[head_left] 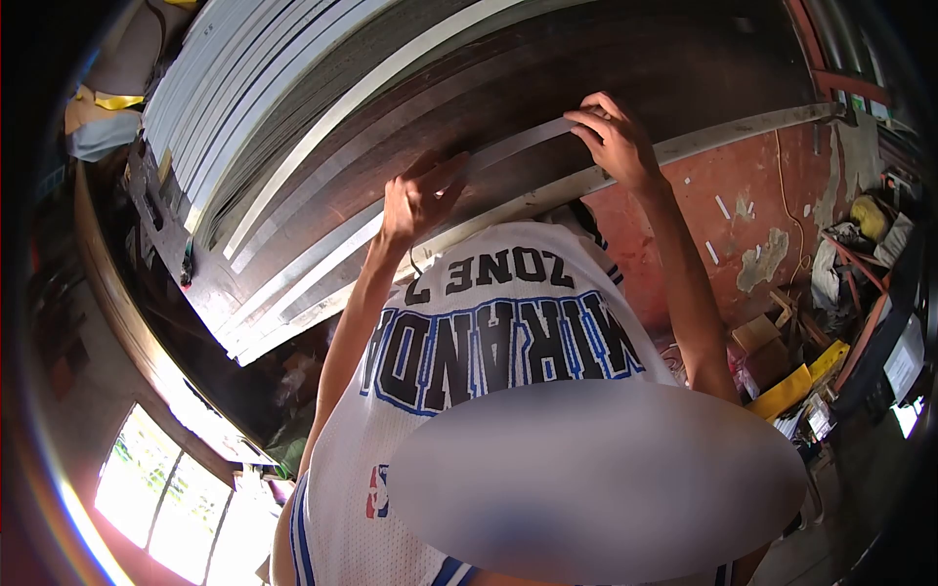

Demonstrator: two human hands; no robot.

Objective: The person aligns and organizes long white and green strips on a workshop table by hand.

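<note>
A long, thin, pale strip runs between my two hands, over a dark flat work surface. My right hand is closed in a pinch on the strip, thumb and fingers together near its right part. Closed around the strip further left is my left hand, its fingertips partly lost in shadow. What the strip is made of I cannot make out. Other pale strips lie lengthwise on the dark surface beyond my left hand.
A stack of grey-white strips fills the far left of the surface. A pale rail follows its near edge. At right are a worn red surface, a cardboard box and a yellow piece. A blurred oval covers the lower middle.
</note>
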